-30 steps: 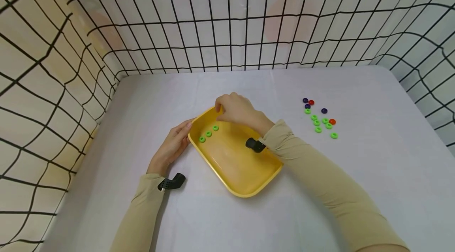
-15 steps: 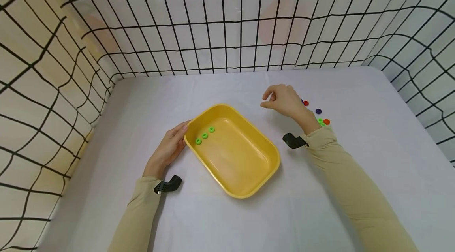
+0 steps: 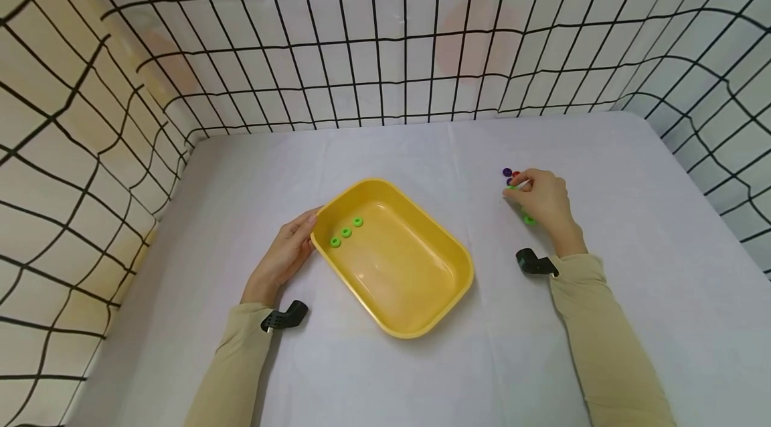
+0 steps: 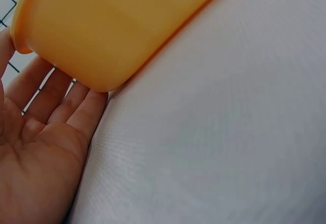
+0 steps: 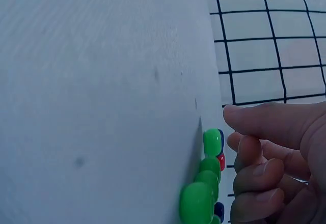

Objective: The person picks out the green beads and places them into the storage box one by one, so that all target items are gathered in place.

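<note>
My left hand [image 3: 284, 251] holds the yellow tray [image 3: 403, 273] by its left corner, thumb at the rim and fingers along the outside, as the left wrist view also shows. Inside the tray, three ring-shaped green beads [image 3: 346, 232] sit in a row near the left end. My right hand [image 3: 544, 205] hovers low over the loose beads on the table, with thumb and index finger apart close to a green bead [image 5: 213, 142]. More green beads [image 5: 197, 203] line up beside the fingers in the right wrist view; in the head view the hand covers most of them.
Purple beads [image 3: 507, 173] and a partly covered red bead [image 3: 516, 174] lie just beyond the right fingertips. A white cloth [image 3: 385, 380] covers the table. Black netting [image 3: 391, 45] rises along the back and both sides.
The right hand has left the tray and moved right to the loose beads. The left hand has stayed at the tray's corner, and the three green beads in the tray keep their places.
</note>
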The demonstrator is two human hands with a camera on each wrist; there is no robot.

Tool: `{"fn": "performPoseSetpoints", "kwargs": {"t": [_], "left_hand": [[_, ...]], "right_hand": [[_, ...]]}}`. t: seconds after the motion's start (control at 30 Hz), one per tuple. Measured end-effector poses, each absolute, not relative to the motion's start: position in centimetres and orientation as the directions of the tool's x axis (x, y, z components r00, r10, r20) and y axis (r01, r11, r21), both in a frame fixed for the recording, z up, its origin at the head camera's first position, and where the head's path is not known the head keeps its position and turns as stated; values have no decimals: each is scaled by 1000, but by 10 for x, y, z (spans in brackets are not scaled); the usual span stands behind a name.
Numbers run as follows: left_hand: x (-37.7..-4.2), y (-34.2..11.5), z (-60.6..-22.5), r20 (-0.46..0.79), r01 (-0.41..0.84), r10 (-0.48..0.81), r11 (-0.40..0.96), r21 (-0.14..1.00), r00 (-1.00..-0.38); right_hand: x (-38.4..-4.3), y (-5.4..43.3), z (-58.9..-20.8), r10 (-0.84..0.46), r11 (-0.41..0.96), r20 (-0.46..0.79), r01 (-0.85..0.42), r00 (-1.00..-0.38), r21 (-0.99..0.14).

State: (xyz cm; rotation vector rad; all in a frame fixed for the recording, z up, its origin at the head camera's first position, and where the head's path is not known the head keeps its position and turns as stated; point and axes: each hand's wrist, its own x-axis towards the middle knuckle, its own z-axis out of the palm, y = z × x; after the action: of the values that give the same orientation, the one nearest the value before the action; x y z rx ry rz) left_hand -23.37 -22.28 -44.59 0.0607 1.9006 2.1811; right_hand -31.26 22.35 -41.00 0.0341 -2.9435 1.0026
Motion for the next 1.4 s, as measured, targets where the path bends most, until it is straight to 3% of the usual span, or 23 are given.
{"fn": "performPoseSetpoints", "kwargs": {"t": [0.57,1.4], "left_hand": [[-233,-222,-451,-145,-161,198,-69,985,-969],[-232,-223,-447,-104,-135,234,-121,983,-967]], "right_hand": [[-309,233,-420,18,786,25,-1,-1000,-619],[-309,229,-421,6,819,38,-17,-999,-573]]}}
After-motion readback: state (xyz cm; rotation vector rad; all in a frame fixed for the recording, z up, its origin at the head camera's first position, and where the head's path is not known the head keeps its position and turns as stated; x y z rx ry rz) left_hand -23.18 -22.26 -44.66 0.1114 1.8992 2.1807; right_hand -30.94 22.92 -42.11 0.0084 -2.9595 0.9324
